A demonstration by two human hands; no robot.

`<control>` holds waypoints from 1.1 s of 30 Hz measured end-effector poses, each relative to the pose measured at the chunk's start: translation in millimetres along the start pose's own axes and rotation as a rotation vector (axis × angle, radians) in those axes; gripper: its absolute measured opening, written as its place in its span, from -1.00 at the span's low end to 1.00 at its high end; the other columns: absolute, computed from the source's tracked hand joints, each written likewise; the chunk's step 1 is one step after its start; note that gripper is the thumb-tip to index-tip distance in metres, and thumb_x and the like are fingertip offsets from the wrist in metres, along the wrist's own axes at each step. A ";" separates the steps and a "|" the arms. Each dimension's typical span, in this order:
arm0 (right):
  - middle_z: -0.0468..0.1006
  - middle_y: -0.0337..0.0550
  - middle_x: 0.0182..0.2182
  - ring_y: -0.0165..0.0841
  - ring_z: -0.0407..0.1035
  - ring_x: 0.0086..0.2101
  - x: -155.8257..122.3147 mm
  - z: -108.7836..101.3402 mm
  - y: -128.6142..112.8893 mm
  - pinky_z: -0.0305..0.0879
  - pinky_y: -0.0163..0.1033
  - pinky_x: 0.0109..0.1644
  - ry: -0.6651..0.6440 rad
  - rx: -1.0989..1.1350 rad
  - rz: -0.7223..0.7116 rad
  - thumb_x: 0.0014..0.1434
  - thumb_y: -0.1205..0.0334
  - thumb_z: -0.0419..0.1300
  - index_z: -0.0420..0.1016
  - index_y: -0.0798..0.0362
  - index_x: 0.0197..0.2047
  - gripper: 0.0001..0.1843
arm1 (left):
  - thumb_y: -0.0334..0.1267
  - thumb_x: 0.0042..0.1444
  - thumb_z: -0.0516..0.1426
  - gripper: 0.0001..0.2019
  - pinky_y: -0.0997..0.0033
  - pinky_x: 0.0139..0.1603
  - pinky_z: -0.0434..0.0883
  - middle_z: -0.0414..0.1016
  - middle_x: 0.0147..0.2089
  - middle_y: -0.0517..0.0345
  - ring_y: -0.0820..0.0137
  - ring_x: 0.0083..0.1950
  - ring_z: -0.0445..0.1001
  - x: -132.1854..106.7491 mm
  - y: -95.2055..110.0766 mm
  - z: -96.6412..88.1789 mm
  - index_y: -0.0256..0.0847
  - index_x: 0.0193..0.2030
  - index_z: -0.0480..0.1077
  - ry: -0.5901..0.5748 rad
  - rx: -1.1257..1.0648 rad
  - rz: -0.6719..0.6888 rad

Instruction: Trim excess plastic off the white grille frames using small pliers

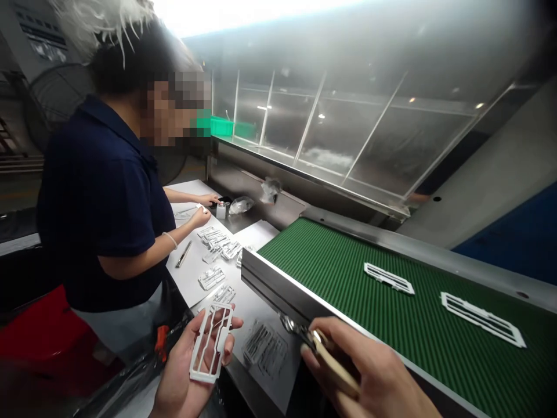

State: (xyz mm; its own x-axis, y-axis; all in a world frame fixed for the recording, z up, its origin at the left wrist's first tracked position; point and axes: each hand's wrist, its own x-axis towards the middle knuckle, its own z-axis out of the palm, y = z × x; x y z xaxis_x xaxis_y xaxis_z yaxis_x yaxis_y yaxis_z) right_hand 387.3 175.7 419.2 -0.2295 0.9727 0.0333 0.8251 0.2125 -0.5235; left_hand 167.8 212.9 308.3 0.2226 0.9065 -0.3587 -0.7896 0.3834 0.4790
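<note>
My left hand [185, 371] holds a white plastic frame part [212, 342] with long slots, upright above the table's near edge. My right hand [369, 377] grips a tool with a pale wooden handle [335, 364] and a metal tip [292, 326], pointed left near the conveyor's front rail [278, 284]. Two more white slotted parts [389, 278] [481, 319] lie on the green ribbed conveyor belt [348, 273] to the right.
A co-worker in a dark blue shirt [100, 203] stands at the left, hands [204, 209] over the white table [195, 278] with several small plastic parts [217, 241]. Trimmed pieces [265, 348] lie near me. A small bottle [221, 210] and a clear-panelled machine guard [339, 139] are behind.
</note>
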 end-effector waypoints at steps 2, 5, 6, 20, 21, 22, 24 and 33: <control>0.45 -0.19 -0.36 -0.29 0.33 -0.38 34.6 -5.6 -6.0 0.21 -0.21 -0.31 0.051 -0.217 -0.019 0.15 0.24 0.05 0.34 -0.04 -0.23 -0.89 | -0.28 0.22 0.05 -0.76 0.40 -0.38 0.46 0.59 -0.24 -0.20 0.36 -0.43 0.47 24.2 10.8 -5.6 -0.38 -0.17 0.50 -0.055 -0.018 0.008; 0.44 -0.18 -0.33 -0.27 0.31 -0.33 88.2 -1.5 -9.5 0.17 -0.18 -0.25 0.072 -0.494 -0.029 0.07 0.33 0.04 0.34 -0.01 -0.23 -0.83 | -0.30 0.22 0.05 -0.76 0.40 -0.39 0.47 0.59 -0.27 -0.21 0.35 -0.44 0.47 56.7 23.6 -8.0 -0.39 -0.18 0.50 -0.089 -0.041 0.020; 0.44 -0.17 -0.35 -0.27 0.30 -0.34 104.7 2.2 -9.6 0.16 -0.18 -0.26 0.069 -0.548 -0.044 0.04 0.33 0.05 0.34 0.00 -0.25 -0.83 | -0.31 0.22 0.04 -0.76 0.40 -0.40 0.47 0.59 -0.27 -0.22 0.35 -0.44 0.47 66.0 27.3 -7.2 -0.40 -0.18 0.50 -0.097 -0.048 0.027; 0.47 -0.06 -0.37 -0.22 0.32 -0.31 211.6 34.4 -20.8 0.03 -0.15 -0.28 0.043 -0.598 -0.083 -0.06 0.24 0.07 0.35 0.06 -0.35 -0.85 | -0.27 0.23 0.06 -0.78 0.48 -0.28 0.49 0.58 -0.19 -0.07 0.43 -0.36 0.49 142.4 56.3 11.0 -0.31 -0.14 0.48 -0.129 -0.127 0.159; 0.47 -0.06 -0.36 -0.22 0.32 -0.30 213.8 36.5 -21.2 0.04 -0.15 -0.27 0.042 -0.584 -0.074 -0.07 0.24 0.08 0.35 0.06 -0.36 -0.85 | -0.26 0.23 0.07 -0.79 0.49 -0.26 0.49 0.58 -0.15 -0.05 0.45 -0.34 0.49 145.7 56.6 10.8 -0.29 -0.13 0.48 -0.138 -0.122 0.178; 0.47 -0.06 -0.34 -0.22 0.32 -0.29 215.4 38.7 -21.2 0.05 -0.14 -0.25 0.045 -0.570 -0.065 -0.07 0.24 0.08 0.35 0.06 -0.35 -0.84 | -0.25 0.23 0.08 -0.79 0.50 -0.24 0.49 0.56 -0.12 -0.03 0.46 -0.32 0.48 148.4 56.9 10.3 -0.28 -0.12 0.48 -0.147 -0.113 0.197; 0.47 -0.04 -0.30 -0.20 0.31 -0.25 217.6 42.8 -20.2 0.07 -0.12 -0.20 0.060 -0.539 -0.045 -0.07 0.25 0.08 0.37 0.06 -0.30 -0.80 | -0.21 0.21 0.10 -0.77 0.51 -0.20 0.48 0.54 -0.07 -0.01 0.46 -0.30 0.46 152.4 57.5 8.8 -0.28 -0.09 0.47 -0.168 -0.087 0.234; 0.45 -0.09 -0.25 -0.23 0.28 -0.22 221.4 51.6 -8.8 0.09 -0.10 -0.12 0.074 -0.428 -0.036 0.00 0.25 0.08 0.38 0.01 -0.16 -0.71 | -0.07 0.17 0.13 -0.73 0.53 -0.06 0.41 0.56 -0.19 0.17 0.43 -0.16 0.47 169.8 58.0 0.8 -0.17 -0.10 0.49 -0.177 0.095 0.346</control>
State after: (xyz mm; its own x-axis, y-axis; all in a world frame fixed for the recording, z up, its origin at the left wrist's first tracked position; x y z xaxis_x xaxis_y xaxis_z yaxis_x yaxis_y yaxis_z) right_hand 302.7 384.5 387.2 -0.2369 0.9648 0.1138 0.9606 0.2501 -0.1209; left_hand 160.4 389.1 275.8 0.0543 0.9983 -0.0231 -0.7807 0.0568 0.6223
